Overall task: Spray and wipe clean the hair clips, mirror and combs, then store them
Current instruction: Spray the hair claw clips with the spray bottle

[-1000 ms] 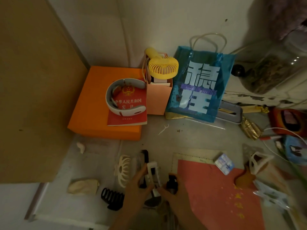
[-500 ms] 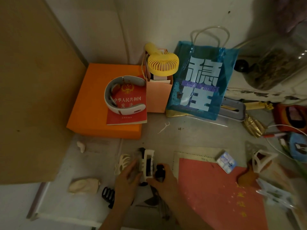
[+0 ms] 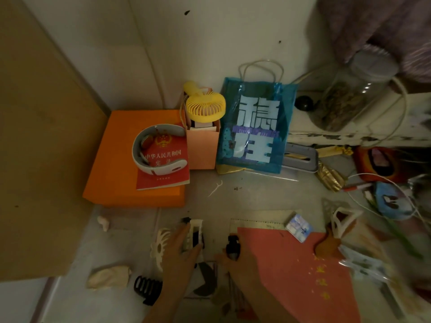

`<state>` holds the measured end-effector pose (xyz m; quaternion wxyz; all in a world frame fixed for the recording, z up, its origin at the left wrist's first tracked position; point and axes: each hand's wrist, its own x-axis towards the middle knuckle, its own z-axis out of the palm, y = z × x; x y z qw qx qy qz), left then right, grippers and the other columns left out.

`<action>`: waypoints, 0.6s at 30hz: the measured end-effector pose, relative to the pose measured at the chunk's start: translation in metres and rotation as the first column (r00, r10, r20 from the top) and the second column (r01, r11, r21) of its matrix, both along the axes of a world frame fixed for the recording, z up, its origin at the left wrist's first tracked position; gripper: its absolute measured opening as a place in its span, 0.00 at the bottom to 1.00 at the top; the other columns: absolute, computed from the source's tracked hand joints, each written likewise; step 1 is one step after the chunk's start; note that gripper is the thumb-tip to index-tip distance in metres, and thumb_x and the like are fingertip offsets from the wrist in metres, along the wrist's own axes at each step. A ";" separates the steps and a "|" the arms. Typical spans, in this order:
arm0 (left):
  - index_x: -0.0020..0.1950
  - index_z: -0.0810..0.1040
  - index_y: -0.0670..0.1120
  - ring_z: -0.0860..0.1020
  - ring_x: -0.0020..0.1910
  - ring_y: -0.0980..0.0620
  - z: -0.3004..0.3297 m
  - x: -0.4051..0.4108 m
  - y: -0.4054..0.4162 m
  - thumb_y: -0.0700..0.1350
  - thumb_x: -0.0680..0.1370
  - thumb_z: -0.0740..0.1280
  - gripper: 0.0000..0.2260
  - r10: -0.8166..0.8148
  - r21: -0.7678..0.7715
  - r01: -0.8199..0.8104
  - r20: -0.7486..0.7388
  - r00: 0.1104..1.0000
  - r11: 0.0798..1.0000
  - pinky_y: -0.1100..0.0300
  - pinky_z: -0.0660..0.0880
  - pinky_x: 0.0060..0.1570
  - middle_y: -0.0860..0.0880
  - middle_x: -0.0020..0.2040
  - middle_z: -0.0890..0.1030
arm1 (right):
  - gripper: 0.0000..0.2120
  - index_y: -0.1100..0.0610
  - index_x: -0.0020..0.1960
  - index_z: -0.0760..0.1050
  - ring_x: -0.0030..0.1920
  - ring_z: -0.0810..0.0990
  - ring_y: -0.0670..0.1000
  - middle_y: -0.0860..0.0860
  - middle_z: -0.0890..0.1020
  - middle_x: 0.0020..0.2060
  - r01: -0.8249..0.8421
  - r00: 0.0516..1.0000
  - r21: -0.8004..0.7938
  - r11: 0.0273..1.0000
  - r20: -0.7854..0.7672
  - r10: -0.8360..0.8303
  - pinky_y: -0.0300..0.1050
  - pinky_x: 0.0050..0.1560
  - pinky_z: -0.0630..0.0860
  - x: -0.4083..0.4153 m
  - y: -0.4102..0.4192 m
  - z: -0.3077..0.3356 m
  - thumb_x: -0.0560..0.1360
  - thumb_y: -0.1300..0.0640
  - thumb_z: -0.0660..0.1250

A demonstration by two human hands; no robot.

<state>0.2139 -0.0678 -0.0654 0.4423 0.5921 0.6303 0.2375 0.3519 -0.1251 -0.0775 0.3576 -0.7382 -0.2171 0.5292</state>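
Hands work low over the grey table [image 3: 256, 197]. The left hand [image 3: 179, 255] holds a white rectangular hair clip [image 3: 194, 234] between its thumb and fingers, the clip standing out beyond the fingertips. The right hand [image 3: 235, 264] grips a small black spray bottle [image 3: 233, 247], whose top points away from the wrist. Both hands are near each other but do not touch. Just left of the left hand lies a cream claw clip [image 3: 159, 245], and below this, nearer the person, a black claw clip [image 3: 147, 289]. Between the two wrists lies a small mirror [image 3: 205, 278], partly hidden. Right of the right hand lies a red sheet [image 3: 298, 271]. Beyond the hands stand an orange box [image 3: 112, 164] and a blue bag [image 3: 254, 127].
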 end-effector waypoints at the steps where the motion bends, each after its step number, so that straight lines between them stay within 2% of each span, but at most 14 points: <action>1: 0.69 0.71 0.46 0.67 0.69 0.46 0.004 0.006 0.001 0.39 0.73 0.71 0.25 -0.024 -0.006 0.024 -0.009 1.000 1.000 0.50 0.65 0.69 0.44 0.70 0.70 | 0.38 0.56 0.72 0.60 0.64 0.72 0.54 0.55 0.72 0.66 0.031 1.000 -0.006 1.000 0.001 -0.031 0.49 0.66 0.69 0.004 -0.002 0.005 0.68 0.58 0.76; 2: 0.69 0.68 0.49 0.65 0.71 0.46 0.006 0.011 0.001 0.40 0.74 0.71 0.25 -0.058 0.003 0.058 -0.018 0.998 0.998 0.52 0.62 0.71 0.45 0.71 0.68 | 0.40 0.55 0.73 0.59 0.65 0.72 0.55 0.56 0.71 0.67 0.046 0.999 0.002 0.999 0.005 -0.046 0.55 0.67 0.69 0.010 -0.004 0.012 0.68 0.57 0.76; 3: 0.69 0.66 0.52 0.63 0.72 0.47 0.010 0.018 0.001 0.42 0.75 0.70 0.25 -0.100 0.002 0.100 -0.043 0.994 0.995 0.55 0.59 0.71 0.46 0.72 0.66 | 0.41 0.55 0.74 0.59 0.67 0.71 0.56 0.56 0.71 0.68 0.065 0.998 -0.003 0.998 0.015 -0.065 0.57 0.67 0.69 0.013 -0.006 0.015 0.68 0.56 0.77; 5: 0.71 0.66 0.51 0.63 0.72 0.48 0.016 0.030 0.000 0.45 0.75 0.70 0.26 -0.166 0.012 0.167 -0.089 0.982 0.986 0.57 0.58 0.70 0.46 0.73 0.66 | 0.45 0.58 0.74 0.58 0.69 0.68 0.55 0.56 0.68 0.70 0.095 0.994 0.003 0.995 0.044 -0.095 0.50 0.69 0.65 0.027 -0.014 0.026 0.65 0.50 0.78; 7: 0.71 0.68 0.49 0.62 0.72 0.50 0.023 0.044 -0.001 0.45 0.74 0.71 0.26 -0.205 -0.007 0.205 -0.066 0.976 0.979 0.57 0.58 0.70 0.48 0.73 0.66 | 0.49 0.61 0.72 0.61 0.69 0.68 0.56 0.56 0.70 0.68 0.087 0.992 0.038 0.996 0.084 -0.089 0.39 0.63 0.66 0.046 -0.022 0.042 0.61 0.43 0.79; 9: 0.71 0.68 0.49 0.62 0.73 0.50 0.032 0.060 -0.005 0.45 0.74 0.71 0.26 -0.252 -0.025 0.251 -0.073 0.965 0.968 0.57 0.58 0.70 0.49 0.73 0.65 | 0.35 0.60 0.73 0.61 0.68 0.69 0.54 0.54 0.71 0.65 -0.012 0.988 0.045 0.999 0.157 0.005 0.28 0.49 0.60 0.065 -0.033 0.059 0.72 0.52 0.73; 10: 0.71 0.67 0.50 0.62 0.73 0.50 0.030 0.067 -0.006 0.45 0.74 0.71 0.27 -0.267 -0.014 0.267 -0.071 0.961 0.964 0.56 0.58 0.70 0.48 0.73 0.65 | 0.31 0.58 0.73 0.58 0.67 0.69 0.53 0.52 0.71 0.64 -0.026 0.977 0.040 0.999 0.214 0.017 0.27 0.46 0.58 0.076 -0.038 0.066 0.75 0.57 0.69; 12: 0.70 0.65 0.52 0.62 0.73 0.49 0.034 0.081 -0.012 0.46 0.74 0.72 0.28 -0.326 0.000 0.326 -0.066 0.943 0.945 0.58 0.56 0.70 0.48 0.73 0.65 | 0.27 0.54 0.71 0.60 0.63 0.72 0.54 0.50 0.72 0.60 -0.015 0.957 -0.012 1.000 0.291 0.018 0.31 0.44 0.61 0.099 -0.051 0.060 0.76 0.61 0.67; 15: 0.68 0.64 0.54 0.64 0.71 0.47 0.037 0.100 -0.025 0.53 0.72 0.70 0.27 -0.367 0.025 0.370 -0.081 0.927 0.929 0.60 0.57 0.67 0.49 0.70 0.67 | 0.25 0.54 0.67 0.65 0.45 0.77 0.52 0.54 0.79 0.50 0.037 0.919 -0.002 0.999 0.392 -0.033 0.34 0.35 0.67 0.122 -0.067 0.051 0.73 0.64 0.68; 17: 0.71 0.65 0.52 0.65 0.71 0.46 0.031 0.113 -0.034 0.57 0.71 0.66 0.29 -0.383 0.033 0.388 -0.101 0.918 0.921 0.56 0.60 0.69 0.47 0.72 0.67 | 0.24 0.53 0.66 0.68 0.45 0.79 0.52 0.52 0.79 0.47 0.099 0.897 0.022 0.995 0.430 -0.099 0.31 0.36 0.69 0.143 -0.080 0.049 0.72 0.64 0.69; 18: 0.71 0.64 0.52 0.64 0.72 0.46 0.028 0.121 -0.039 0.53 0.73 0.67 0.28 -0.397 0.044 0.403 -0.108 0.911 0.914 0.54 0.59 0.71 0.46 0.73 0.66 | 0.23 0.55 0.66 0.68 0.48 0.80 0.53 0.51 0.79 0.48 0.121 0.893 0.039 0.992 0.432 -0.126 0.31 0.38 0.70 0.154 -0.086 0.051 0.73 0.64 0.69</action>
